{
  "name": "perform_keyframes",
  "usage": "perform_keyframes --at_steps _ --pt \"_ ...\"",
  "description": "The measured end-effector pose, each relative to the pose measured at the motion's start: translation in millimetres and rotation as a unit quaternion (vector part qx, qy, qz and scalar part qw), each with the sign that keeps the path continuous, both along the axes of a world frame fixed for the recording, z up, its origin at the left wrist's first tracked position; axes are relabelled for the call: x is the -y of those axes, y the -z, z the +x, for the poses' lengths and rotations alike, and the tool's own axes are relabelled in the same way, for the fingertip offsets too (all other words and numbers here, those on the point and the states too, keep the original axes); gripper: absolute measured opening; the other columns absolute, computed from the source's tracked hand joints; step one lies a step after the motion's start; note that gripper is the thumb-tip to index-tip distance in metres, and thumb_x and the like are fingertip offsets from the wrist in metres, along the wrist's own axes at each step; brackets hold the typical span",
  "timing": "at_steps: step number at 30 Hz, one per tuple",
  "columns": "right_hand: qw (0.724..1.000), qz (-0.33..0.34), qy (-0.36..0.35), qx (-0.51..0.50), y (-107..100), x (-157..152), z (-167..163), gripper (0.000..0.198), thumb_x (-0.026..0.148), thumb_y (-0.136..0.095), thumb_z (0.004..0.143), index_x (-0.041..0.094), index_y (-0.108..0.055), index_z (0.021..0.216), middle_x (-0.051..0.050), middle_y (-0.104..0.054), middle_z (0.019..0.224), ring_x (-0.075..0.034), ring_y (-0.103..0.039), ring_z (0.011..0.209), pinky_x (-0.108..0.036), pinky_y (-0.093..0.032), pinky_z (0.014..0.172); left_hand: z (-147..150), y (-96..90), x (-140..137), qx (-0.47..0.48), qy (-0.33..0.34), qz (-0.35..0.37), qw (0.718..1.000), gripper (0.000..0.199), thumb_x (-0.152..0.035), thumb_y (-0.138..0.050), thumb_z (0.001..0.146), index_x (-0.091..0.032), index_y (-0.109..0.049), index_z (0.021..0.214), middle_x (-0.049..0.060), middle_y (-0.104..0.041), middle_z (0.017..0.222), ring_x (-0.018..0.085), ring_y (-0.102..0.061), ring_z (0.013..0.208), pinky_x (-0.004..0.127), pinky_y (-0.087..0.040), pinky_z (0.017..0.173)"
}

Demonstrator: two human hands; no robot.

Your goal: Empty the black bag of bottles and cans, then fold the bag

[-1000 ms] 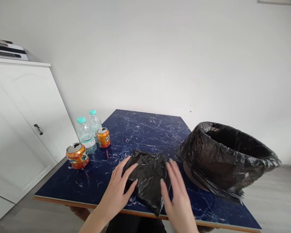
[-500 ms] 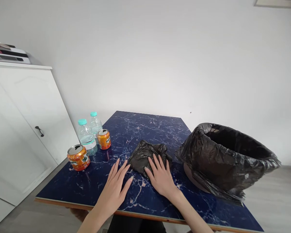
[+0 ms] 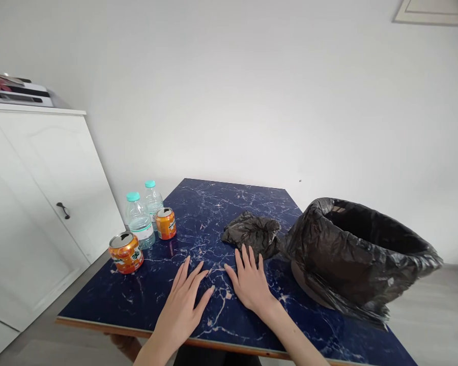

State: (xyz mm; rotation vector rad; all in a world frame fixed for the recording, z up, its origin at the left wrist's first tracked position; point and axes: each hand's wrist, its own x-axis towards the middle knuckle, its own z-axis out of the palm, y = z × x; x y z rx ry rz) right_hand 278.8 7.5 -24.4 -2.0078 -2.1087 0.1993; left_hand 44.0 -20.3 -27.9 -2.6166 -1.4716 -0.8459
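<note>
Both hands lie flat, fingers spread, on the blue marble table: left hand empty, right hand with fingertips at the crumpled black bag. Beyond stands the lined bin. Pressing evenly should keep the bag compact.

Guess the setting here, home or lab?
Likely a room in a home, though it can't be settled. A small blue marble-patterned table stands against a plain white wall, beside a white cabinet. On the table sit water bottles, drink cans and a bin lined with a black bag.
</note>
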Motion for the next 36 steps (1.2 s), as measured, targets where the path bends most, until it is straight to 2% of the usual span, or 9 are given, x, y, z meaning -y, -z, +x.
perform_keyframes --at_steps 4,11,15,19,21,23,28,31,36 --pt "0.999 0.001 0.028 -0.022 9 -35 10 0.082 0.067 -0.015 0.112 0.014 -0.029 0.173 -0.013 -0.018 0.181 -0.037 -0.012 0.169 -0.062 -0.006 0.133 1 -2.6 2 0.003 -0.011 -0.023 1.0 0.042 -0.049 -0.055 0.11 -0.031 -0.063 0.147 0.004 -0.059 0.162 0.041 -0.032 0.163 0.07 -0.046 0.122" --pt "0.977 0.004 0.209 -0.035 15 -112 45 0.086 0.063 -0.021 0.111 0.002 -0.025 0.172 -0.027 -0.021 0.178 -0.043 -0.016 0.166 -0.068 -0.006 0.13 0 -5.9 5 0.002 -0.023 -0.051 0.998 0.039 -0.045 -0.053 0.111 -0.033 -0.063 0.146 0.002 -0.059 0.163 0.04 -0.031 0.164 0.072 -0.046 0.122" --pt "0.952 0.023 0.302 -0.04 10 -131 57 0.079 0.059 -0.043 0.11 0.012 -0.031 0.172 -0.025 -0.029 0.177 -0.042 -0.02 0.166 -0.069 -0.006 0.13 0 -5.3 6 -0.002 -0.028 -0.058 0.998 0.039 -0.044 -0.052 0.111 -0.033 -0.063 0.146 0.001 -0.059 0.163 0.04 -0.032 0.163 0.072 -0.046 0.122" --pt "0.944 0.05 0.324 -0.042 1 -132 56 0.074 0.047 -0.034 0.113 0.0 -0.027 0.171 -0.038 -0.019 0.174 -0.05 -0.014 0.165 -0.076 -0.006 0.125 1 -3.7 7 -0.001 -0.029 -0.023 0.999 0.037 -0.039 -0.054 0.11 -0.029 -0.065 0.143 0.003 -0.064 0.158 0.038 -0.036 0.162 0.069 -0.046 0.124" --pt "0.953 0.059 0.295 -0.039 0 -121 50 0.072 0.043 -0.028 0.114 0.0 -0.023 0.172 -0.038 -0.009 0.176 -0.052 -0.008 0.165 -0.078 -0.004 0.124 1 -3.2 7 0.001 -0.031 -0.008 0.999 0.035 -0.038 -0.055 0.109 -0.028 -0.066 0.141 0.004 -0.065 0.156 0.038 -0.038 0.161 0.068 -0.047 0.124" --pt "0.969 0.051 0.239 -0.038 2 -103 44 0.07 0.043 -0.032 0.114 0.008 -0.025 0.173 -0.031 -0.009 0.179 -0.048 -0.009 0.166 -0.074 -0.006 0.127 1 -3.5 8 0.001 -0.032 -0.006 0.999 0.035 -0.038 -0.054 0.109 -0.028 -0.067 0.14 0.004 -0.065 0.156 0.038 -0.04 0.16 0.067 -0.049 0.122" --pt "0.997 0.006 0.062 -0.051 -3 -29 45 0.075 0.06 -0.043 0.11 0.024 -0.026 0.175 -0.014 -0.016 0.182 -0.04 -0.017 0.167 -0.062 -0.025 0.13 2 -5.2 8 0.013 -0.033 -0.007 0.999 0.035 -0.041 -0.055 0.109 -0.029 -0.067 0.139 0.003 -0.067 0.154 0.039 -0.046 0.157 0.066 -0.051 0.121" --pt "0.989 0.069 -0.112 -0.064 -37 22 55 0.07 0.061 -0.04 0.112 0.031 -0.028 0.174 -0.002 -0.033 0.178 -0.031 -0.017 0.168 -0.058 -0.023 0.134 3 -4.7 8 0.027 -0.034 0.007 0.999 0.034 -0.04 -0.056 0.108 -0.028 -0.068 0.137 0.005 -0.069 0.151 0.037 -0.051 0.154 0.063 -0.051 0.122" --pt "0.927 0.335 -0.159 -0.059 -132 87 71 0.047 0.033 -0.052 0.111 0.035 -0.056 0.157 0.0 -0.067 0.152 -0.026 -0.056 0.149 -0.054 -0.036 0.131 4 -3.7 8 0.022 -0.047 0.005 0.999 0.033 -0.041 -0.055 0.108 -0.027 -0.069 0.135 0.006 -0.07 0.149 0.037 -0.055 0.15 0.064 -0.052 0.12"
